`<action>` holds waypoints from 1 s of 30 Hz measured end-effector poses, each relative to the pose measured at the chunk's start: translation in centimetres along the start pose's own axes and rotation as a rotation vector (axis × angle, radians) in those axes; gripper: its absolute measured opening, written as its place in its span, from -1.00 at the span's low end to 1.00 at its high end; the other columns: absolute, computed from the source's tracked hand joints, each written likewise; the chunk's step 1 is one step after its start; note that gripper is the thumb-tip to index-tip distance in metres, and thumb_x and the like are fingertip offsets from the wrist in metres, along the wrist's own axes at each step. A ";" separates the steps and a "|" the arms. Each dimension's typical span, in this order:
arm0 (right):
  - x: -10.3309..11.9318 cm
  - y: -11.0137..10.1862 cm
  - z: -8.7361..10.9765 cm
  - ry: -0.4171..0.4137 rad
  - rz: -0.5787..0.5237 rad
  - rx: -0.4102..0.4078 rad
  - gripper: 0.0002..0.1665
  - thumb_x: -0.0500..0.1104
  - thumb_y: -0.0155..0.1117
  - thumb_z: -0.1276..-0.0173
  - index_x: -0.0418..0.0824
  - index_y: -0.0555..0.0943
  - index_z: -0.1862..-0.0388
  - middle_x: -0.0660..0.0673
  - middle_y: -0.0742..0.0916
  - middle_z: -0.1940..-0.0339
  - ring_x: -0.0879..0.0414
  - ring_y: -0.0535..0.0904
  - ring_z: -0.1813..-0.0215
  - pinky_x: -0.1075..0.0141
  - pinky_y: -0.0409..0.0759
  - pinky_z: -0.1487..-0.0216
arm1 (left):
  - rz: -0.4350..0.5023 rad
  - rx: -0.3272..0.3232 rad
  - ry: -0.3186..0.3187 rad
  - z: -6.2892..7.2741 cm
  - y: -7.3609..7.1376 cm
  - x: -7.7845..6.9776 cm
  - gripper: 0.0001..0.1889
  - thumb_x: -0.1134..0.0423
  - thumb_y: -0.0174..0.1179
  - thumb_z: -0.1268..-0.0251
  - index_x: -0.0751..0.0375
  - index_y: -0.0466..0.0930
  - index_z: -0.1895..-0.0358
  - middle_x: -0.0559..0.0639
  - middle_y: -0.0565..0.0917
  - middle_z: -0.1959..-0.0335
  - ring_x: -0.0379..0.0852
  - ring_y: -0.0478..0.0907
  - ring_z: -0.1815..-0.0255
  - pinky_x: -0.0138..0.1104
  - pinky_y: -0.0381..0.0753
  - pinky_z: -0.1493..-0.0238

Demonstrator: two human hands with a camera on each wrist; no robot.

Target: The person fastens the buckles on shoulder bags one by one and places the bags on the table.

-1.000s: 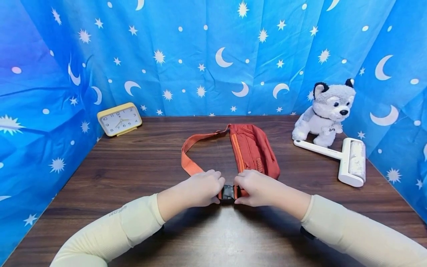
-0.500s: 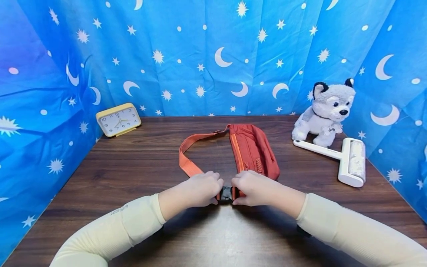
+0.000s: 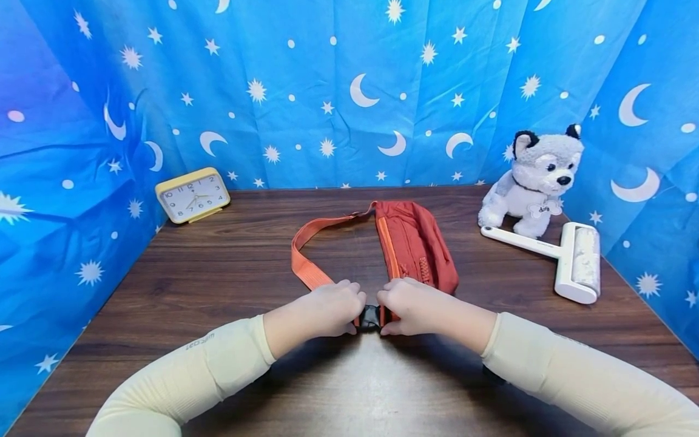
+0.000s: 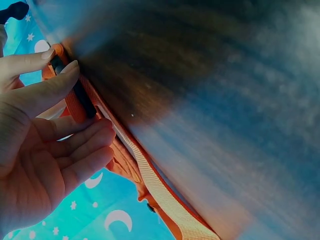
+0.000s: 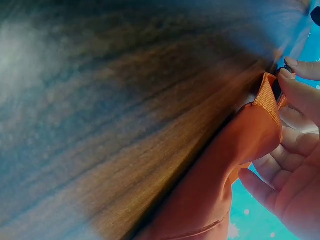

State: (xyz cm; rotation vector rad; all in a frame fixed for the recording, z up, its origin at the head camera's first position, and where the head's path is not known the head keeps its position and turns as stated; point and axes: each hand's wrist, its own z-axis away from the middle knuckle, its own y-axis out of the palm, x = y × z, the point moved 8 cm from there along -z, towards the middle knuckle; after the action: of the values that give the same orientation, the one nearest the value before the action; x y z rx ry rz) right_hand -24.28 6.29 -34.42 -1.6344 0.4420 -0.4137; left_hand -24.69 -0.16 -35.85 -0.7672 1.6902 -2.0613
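Note:
A rust-red waist bag [image 3: 420, 243] lies on the wooden table in the head view, its orange strap [image 3: 307, 258] looping out to the left. At the near end, the black side-release buckle [image 3: 370, 317] shows joined between the two hands. My left hand [image 3: 334, 308] pinches the buckle's left end, where the strap meets it; in the left wrist view its thumb [image 4: 52, 90] presses along the black plastic. My right hand [image 3: 413, 306] pinches the other end, beside the bag's near corner. In the right wrist view, bag fabric [image 5: 240, 150] hides most of the buckle.
A yellow alarm clock [image 3: 193, 195] stands at the back left. A grey and white plush dog [image 3: 537, 182] sits at the back right, with a white lint roller [image 3: 576, 261] in front of it. Blue starry cloth [image 3: 306, 73] hangs behind and at both sides.
Both hands and the buckle have shifted slightly left, and the strap loop has bulged a little further left. The grips look the same.

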 end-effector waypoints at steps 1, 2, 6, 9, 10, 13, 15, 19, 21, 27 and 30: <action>0.0 0.0 0.0 0.001 0.000 0.004 -0.55 0.12 0.47 -0.02 -0.15 0.46 0.52 0.11 0.37 0.63 0.23 0.33 0.56 0.33 0.35 0.52 | 0.000 0.002 0.001 0.0 0.0 0.0 -0.61 -0.01 0.40 0.00 0.16 0.53 0.23 -0.05 0.44 0.40 -0.10 0.42 0.34 -0.31 0.48 0.29; 0.1 0.0 -0.1 0.003 0.002 0.008 -0.55 0.12 0.47 -0.02 -0.15 0.46 0.52 0.11 0.37 0.63 0.22 0.33 0.56 0.33 0.34 0.53 | -0.001 0.004 0.001 0.1 0.0 0.0 -0.61 -0.01 0.40 -0.01 0.16 0.53 0.23 -0.06 0.44 0.40 -0.10 0.42 0.34 -0.31 0.48 0.28; 0.1 0.0 -0.2 0.005 0.007 0.017 -0.55 0.13 0.47 -0.02 -0.15 0.47 0.52 0.11 0.37 0.63 0.22 0.33 0.56 0.34 0.33 0.54 | 0.002 0.004 0.001 0.1 0.0 0.0 -0.61 -0.01 0.40 -0.01 0.16 0.53 0.23 -0.06 0.43 0.41 -0.10 0.41 0.34 -0.32 0.47 0.28; 0.1 0.0 -0.3 0.001 0.014 0.010 -0.55 0.13 0.47 -0.02 -0.14 0.46 0.53 0.11 0.38 0.63 0.23 0.32 0.57 0.34 0.32 0.55 | 0.010 0.005 -0.006 0.1 0.1 0.2 -0.61 0.00 0.40 -0.01 0.16 0.53 0.23 -0.07 0.43 0.40 -0.11 0.41 0.34 -0.32 0.47 0.28; 0.1 0.0 -0.3 -0.001 0.017 0.008 -0.54 0.14 0.47 -0.02 -0.14 0.46 0.53 0.11 0.37 0.63 0.23 0.32 0.57 0.34 0.32 0.55 | 0.014 0.008 -0.009 0.1 0.2 0.2 -0.61 0.00 0.40 -0.01 0.16 0.53 0.22 -0.07 0.43 0.40 -0.11 0.40 0.35 -0.33 0.47 0.28; 0.1 0.0 -0.3 -0.006 0.031 -0.002 -0.54 0.15 0.46 -0.02 -0.13 0.46 0.53 0.11 0.38 0.62 0.22 0.34 0.56 0.33 0.32 0.54 | 0.021 0.016 -0.016 0.1 0.4 0.4 -0.61 0.00 0.40 -0.02 0.17 0.52 0.22 -0.07 0.42 0.40 -0.12 0.39 0.35 -0.34 0.46 0.28; 0.1 0.1 -0.3 -0.010 0.047 -0.008 -0.54 0.16 0.45 -0.02 -0.12 0.44 0.53 0.10 0.38 0.62 0.21 0.35 0.55 0.32 0.31 0.53 | 0.023 0.017 -0.019 0.2 0.5 0.5 -0.61 0.01 0.40 -0.02 0.17 0.52 0.22 -0.07 0.42 0.40 -0.13 0.38 0.36 -0.35 0.46 0.28; 0.2 0.0 -0.3 -0.001 0.083 -0.010 -0.53 0.18 0.44 -0.03 -0.10 0.42 0.52 0.09 0.40 0.60 0.17 0.39 0.52 0.27 0.34 0.51 | 0.023 0.005 -0.024 0.3 0.4 0.6 -0.60 0.01 0.41 0.00 0.18 0.52 0.22 -0.07 0.42 0.39 -0.12 0.39 0.35 -0.35 0.47 0.26; 0.1 -0.1 -0.3 0.011 0.096 -0.008 -0.53 0.19 0.43 -0.04 -0.10 0.42 0.51 0.09 0.41 0.59 0.16 0.41 0.51 0.25 0.37 0.47 | 0.024 -0.005 -0.027 0.5 0.1 0.7 -0.58 0.01 0.43 0.03 0.19 0.51 0.23 -0.06 0.42 0.39 -0.12 0.38 0.35 -0.34 0.48 0.27; 0.0 -1.5 0.1 0.014 0.108 -0.115 -0.56 0.15 0.40 -0.09 -0.12 0.44 0.46 0.09 0.41 0.57 0.15 0.41 0.50 0.27 0.36 0.46 | 0.009 -0.060 -0.012 0.9 -1.4 0.9 -0.59 0.04 0.44 0.04 0.20 0.48 0.26 -0.05 0.38 0.40 -0.11 0.36 0.37 -0.35 0.47 0.32; -0.1 -2.9 0.5 0.009 0.108 -0.211 -0.64 0.05 0.39 -0.15 -0.14 0.46 0.41 0.07 0.44 0.55 0.16 0.41 0.51 0.32 0.35 0.49 | -0.001 -0.126 0.002 1.2 -2.4 1.1 -0.62 0.06 0.41 -0.01 0.21 0.47 0.27 -0.06 0.37 0.42 -0.11 0.35 0.38 -0.35 0.46 0.37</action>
State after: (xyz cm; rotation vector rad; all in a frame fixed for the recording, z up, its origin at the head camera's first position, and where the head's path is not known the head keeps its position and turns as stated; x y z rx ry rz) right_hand -24.00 7.04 -31.55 -1.8034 0.5945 -0.3013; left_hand -24.62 -1.24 -33.14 -0.8054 1.8351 -1.9720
